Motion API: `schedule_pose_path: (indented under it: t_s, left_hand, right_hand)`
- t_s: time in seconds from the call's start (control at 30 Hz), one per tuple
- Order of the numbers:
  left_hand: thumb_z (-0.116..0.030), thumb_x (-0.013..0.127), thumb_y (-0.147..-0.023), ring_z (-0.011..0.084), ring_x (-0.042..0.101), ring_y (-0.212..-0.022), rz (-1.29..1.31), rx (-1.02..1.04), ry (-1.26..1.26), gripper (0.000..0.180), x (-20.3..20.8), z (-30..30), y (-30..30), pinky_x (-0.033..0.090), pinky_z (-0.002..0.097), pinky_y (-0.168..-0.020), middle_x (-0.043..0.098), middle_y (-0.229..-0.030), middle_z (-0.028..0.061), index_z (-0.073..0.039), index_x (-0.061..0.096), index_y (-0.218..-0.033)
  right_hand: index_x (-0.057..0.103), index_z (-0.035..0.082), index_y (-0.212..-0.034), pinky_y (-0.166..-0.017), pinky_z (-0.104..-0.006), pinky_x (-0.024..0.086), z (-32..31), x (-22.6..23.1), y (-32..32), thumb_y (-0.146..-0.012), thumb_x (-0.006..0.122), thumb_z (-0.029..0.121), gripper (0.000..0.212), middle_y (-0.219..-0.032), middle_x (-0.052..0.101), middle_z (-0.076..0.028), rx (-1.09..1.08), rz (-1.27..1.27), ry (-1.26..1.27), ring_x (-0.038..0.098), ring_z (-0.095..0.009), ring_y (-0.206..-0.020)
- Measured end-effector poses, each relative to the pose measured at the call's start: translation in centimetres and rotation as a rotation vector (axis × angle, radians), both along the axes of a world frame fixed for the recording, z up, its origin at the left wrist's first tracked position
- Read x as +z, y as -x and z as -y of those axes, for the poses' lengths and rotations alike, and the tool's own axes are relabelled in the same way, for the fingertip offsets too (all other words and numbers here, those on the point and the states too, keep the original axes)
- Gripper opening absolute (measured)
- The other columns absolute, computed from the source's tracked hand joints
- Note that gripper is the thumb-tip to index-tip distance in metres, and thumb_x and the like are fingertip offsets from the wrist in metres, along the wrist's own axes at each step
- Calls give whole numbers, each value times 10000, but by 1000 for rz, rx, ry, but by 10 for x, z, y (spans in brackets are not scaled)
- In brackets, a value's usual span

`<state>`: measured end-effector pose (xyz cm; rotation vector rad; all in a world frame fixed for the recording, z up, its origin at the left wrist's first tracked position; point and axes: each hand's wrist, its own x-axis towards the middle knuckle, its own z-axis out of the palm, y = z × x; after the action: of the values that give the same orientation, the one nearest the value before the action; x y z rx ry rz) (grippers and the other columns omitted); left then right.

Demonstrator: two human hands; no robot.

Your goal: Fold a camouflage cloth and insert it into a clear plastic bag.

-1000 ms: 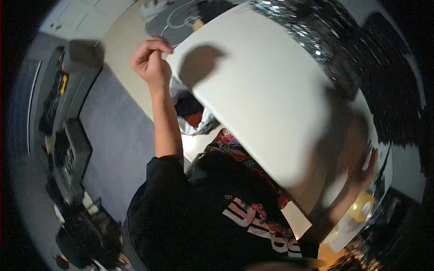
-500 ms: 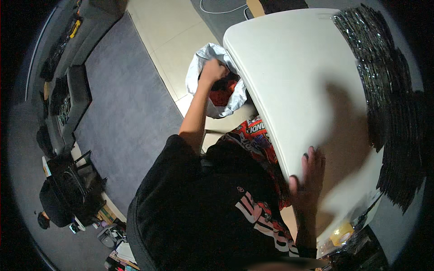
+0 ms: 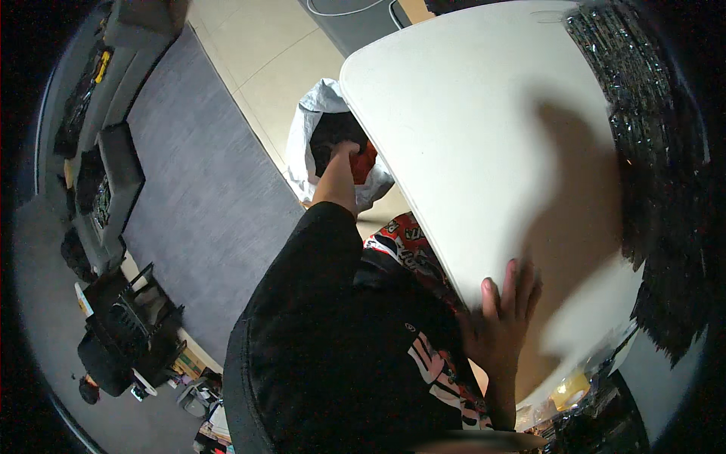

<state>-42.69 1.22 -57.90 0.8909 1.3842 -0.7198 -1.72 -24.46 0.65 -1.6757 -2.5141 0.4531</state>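
Note:
My left hand (image 3: 345, 150) reaches down inside a white woven sack (image 3: 302, 135) beside the table's left edge. Dark and reddish-orange contents (image 3: 364, 164) show in the sack, too unclear to name. The fingers of that hand are mostly hidden against the dark inside. My right hand (image 3: 503, 314) rests on the white table (image 3: 454, 129) near its close edge, fingers stretched out and apart, holding nothing.
Bundles of shiny black strips (image 3: 624, 76) lie along the table's right side and hang over it. A roll of yellowish tape (image 3: 571, 392) sits at the near right corner. A grey sofa (image 3: 121, 159) and a black chair (image 3: 136, 310) stand at the left, with a person (image 3: 106, 363) there.
My left hand has gone lower, deeper into the sack. My right hand has shifted slightly nearer to me on the table. The whole view has moved a little.

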Motion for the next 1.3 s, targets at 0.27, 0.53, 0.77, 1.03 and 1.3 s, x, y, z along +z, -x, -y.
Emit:
schedule_pose_path:
  t_s: [0.27, 0.53, 0.77, 1.03, 1.3]
  left_hand:
    - [-265, 637, -895, 441, 593, -1362, -413, 517, -645, 456, 58, 67, -30, 497, 500, -1146, 449, -1600, 288, 37, 726, -1224]
    - [-188, 696, -858, 363, 703, -1214, -469, 394, -1077, 350, 183, 76, -5, 549, 499, -1056, 725, -1274, 259, -31, 781, -1159]
    - [-423, 961, -681, 389, 769, -969, -175, -87, -934, 582, 424, 41, -46, 608, 438, -841, 779, -1020, 263, 51, 793, -972]
    - [-69, 777, -879, 304, 735, -1078, 563, -143, -1246, 386, 685, 117, -100, 567, 399, -977, 766, -1148, 167, -28, 732, -1261]
    - [-26, 683, -1007, 202, 681, -853, 1985, -389, -878, 114, 726, 145, -293, 499, 322, -713, 701, -968, 76, -31, 795, -1025]
  right_hand:
    - [527, 125, -1492, -1163, -805, 214, -7, 1, 1, -1054, 553, 452, 547, -1643, 394, -300, 20, -45, -6, 307, -625, -1508]
    - [500, 55, -1554, -1207, -762, 166, -17, 23, -1, -931, 719, 244, 687, -1704, 294, -297, 151, -80, 37, 220, -592, -1561]
    - [483, 113, -1582, -1251, -656, 228, -10, 23, -9, -942, 706, 290, 700, -1725, 287, -213, 138, -68, 7, 231, -479, -1594]
    - [432, 53, -1590, -1267, -632, 202, -6, 18, -14, -941, 711, 297, 748, -1713, 294, -236, 143, -109, -103, 247, -472, -1588]
    - [565, 39, -1347, -1078, -384, 461, -3, 12, -17, -982, 747, 281, 474, -1190, 683, -68, 177, -734, -303, 617, -232, -1207]
